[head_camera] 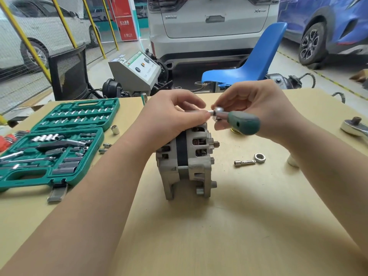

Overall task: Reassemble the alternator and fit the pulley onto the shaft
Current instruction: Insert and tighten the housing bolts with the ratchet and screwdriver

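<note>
Car repair workshop, white car (211, 22) parked beyond the workbench (219, 226), blue car (326, 26) to its right, open socket set (53, 144) on the bench's left side

blue chair (256, 58) | black mesh chair (68, 72) | white car (211, 22) | grey control box (137, 71)

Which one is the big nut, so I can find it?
Start at the grey alternator standing in the middle of the table. Look to its right, where two small silver parts lie side by side. The nut is the short ring with flat sides and a hole through it, not the long thin bar on its left.
</note>
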A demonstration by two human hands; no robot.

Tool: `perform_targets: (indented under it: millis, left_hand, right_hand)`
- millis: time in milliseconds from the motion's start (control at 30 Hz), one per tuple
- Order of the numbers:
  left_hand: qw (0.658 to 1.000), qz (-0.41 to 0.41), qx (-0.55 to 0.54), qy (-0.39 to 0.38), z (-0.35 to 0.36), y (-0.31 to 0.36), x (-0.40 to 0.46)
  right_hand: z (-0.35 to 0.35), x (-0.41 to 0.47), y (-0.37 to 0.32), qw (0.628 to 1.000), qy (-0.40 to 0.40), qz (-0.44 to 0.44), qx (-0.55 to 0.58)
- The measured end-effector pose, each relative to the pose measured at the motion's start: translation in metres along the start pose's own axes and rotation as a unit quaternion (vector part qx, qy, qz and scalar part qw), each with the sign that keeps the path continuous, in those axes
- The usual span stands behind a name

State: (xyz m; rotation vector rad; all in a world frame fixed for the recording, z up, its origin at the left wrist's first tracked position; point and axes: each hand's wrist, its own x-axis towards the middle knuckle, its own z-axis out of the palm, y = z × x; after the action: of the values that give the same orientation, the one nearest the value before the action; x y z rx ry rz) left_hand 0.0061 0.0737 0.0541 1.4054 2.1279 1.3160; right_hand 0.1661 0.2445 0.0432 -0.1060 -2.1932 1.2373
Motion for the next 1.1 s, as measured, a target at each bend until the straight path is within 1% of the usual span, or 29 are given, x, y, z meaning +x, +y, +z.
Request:
perform_targets:
  millis: [267,433,533,600,700,800,867,933,1033,1100]
  left_hand:
    - [1.000,0.013,0.014,-0.006,0.0002,-0.0004,-0.0025]
    - [1.000,0.020,0.019,-0.008,0.0002,-0.0011,-0.0011]
    - [1.000,0.025,0.013,-0.007,-0.0002,-0.0018,-0.0012]
    - [1.000,0.024,0.010,-0.006,-0.0003,-0.0018,-0.0014]
    - [1.000,0.027,0.003,-0.001,-0.0001,-0.0018,-0.0016]
    - [1.000,0.026,0.007,0.004,0.0006,-0.0013,-0.0014]
    - [1.000,0.025,0.010,0.003,0.0005,-0.0016,-0.0012]
    - [0.999,0.028,0.016,0.004,0.0007,-0.0019,-0.0012]
    - [0.999,0.030,0.029,0.004,0.0014,-0.0028,-0.0006]
    - [0.999,0.028,0.030,0.003,0.0010,-0.0029,0.0001]
  right_hand:
    - [0.0026,0.0036,0.0026,0.994,0.002,0.055,0.097]
    - [0.0047,0.0055,0.0028,0.987,0.005,0.103,0.125]
    - [0.0048,0.0062,0.0037,0.984,-0.001,0.114,0.134]
    - [0.0047,0.0060,0.0046,0.988,-0.003,0.102,0.119]
    - [0.0049,0.0038,0.0055,0.996,-0.008,0.029,0.083]
    - [0.0047,0.0005,0.0070,0.999,-0.017,-0.043,-0.010]
    - [0.0037,-0.0004,0.0096,0.997,-0.004,-0.053,-0.055]
    - [0.0027,-0.0017,0.0088,0.997,0.010,-0.046,-0.055]
    - [0.0026,-0.0026,0.0078,0.994,0.015,-0.064,-0.087]
    - [0.0062,-0.0033,0.0091,0.994,0.022,-0.076,-0.070]
